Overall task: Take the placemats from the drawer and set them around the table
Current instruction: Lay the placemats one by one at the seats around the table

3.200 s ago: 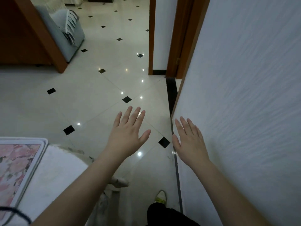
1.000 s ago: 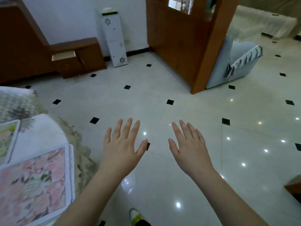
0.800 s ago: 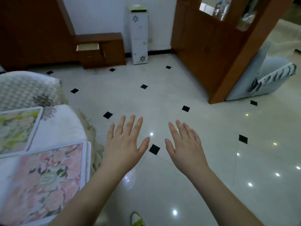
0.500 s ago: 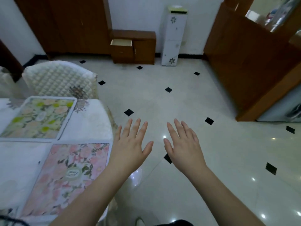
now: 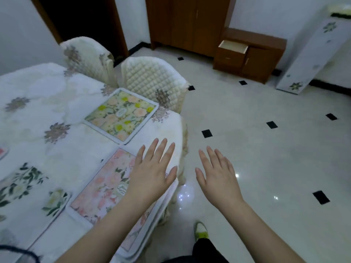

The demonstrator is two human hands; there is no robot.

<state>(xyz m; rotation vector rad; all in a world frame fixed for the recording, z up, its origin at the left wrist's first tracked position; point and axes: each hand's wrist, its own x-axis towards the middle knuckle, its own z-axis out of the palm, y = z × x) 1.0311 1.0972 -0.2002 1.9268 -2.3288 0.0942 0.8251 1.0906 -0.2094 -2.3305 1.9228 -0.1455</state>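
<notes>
I've got my left hand (image 5: 152, 179) and right hand (image 5: 218, 179) spread flat, holding nothing, the pink placemat (image 5: 106, 188) at the tabletop's (image 5: 76, 149) near edge, the yellow placemat (image 5: 121, 115) beyond; thin, light, probably bendy, so I'd pinch a border.

Both bare forearms are reaching forward, palms facing down. The left hand (image 5: 152, 177) is spreading its straight fingers (image 5: 161, 150) wide, holding nothing. The right hand (image 5: 218, 179) is lying flat beside it, fingers extended, also holding nothing.
</notes>
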